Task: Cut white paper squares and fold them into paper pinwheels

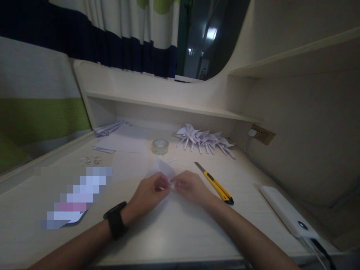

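White paper (165,168) lay between the two hands on the desk (157,240), mostly just beyond the fingertips, one pointed corner rising away from the person and its near part running back to the fingers. The left hand (150,190) had thumb and forefinger pinched together on that near part. The right hand (192,187) met it from the opposite side, fingers curled; whether they clamped or merely pressed could not be told. Neither hand was clearly nearer, and the paper's long axis was partly hidden by the knuckles. Beyond it stood a tape roll (160,147); a yellow knife (216,182) lay beside the right hand.
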The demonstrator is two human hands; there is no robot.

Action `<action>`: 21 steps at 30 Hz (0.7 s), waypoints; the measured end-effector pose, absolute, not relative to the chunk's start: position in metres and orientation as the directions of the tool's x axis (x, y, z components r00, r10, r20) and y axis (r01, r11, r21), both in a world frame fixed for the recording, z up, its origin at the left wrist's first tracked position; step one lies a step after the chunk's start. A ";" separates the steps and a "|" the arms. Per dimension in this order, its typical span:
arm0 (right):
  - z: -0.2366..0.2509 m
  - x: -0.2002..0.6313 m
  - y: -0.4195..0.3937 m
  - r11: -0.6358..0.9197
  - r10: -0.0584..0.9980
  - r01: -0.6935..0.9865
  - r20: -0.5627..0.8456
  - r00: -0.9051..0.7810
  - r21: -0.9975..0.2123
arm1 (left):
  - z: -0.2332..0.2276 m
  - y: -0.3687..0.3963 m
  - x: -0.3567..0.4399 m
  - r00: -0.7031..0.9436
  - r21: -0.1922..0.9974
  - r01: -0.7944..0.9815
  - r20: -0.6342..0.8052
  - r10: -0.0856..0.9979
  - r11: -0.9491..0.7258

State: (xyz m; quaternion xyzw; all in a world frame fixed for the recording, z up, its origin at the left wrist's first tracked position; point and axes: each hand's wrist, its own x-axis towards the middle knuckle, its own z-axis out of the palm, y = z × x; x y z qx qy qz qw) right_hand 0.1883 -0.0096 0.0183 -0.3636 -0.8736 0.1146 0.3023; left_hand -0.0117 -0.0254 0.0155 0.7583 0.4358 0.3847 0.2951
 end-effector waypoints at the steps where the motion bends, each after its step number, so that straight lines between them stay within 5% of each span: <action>1: 0.018 0.188 -0.010 0.721 0.692 0.556 0.473 -0.545 -0.415 | 0.015 -0.025 -0.012 0.325 0.781 0.434 0.330 0.887 -0.449; 13: 0.024 0.185 -0.012 0.786 0.618 0.469 0.497 -0.609 -0.403 | 0.014 -0.023 -0.011 0.330 0.797 0.414 0.319 0.888 -0.440; 21: 0.025 0.185 -0.010 0.631 0.775 0.481 0.471 -0.420 -0.609 | 0.032 0.004 -0.033 0.141 0.675 0.622 0.403 0.904 -0.397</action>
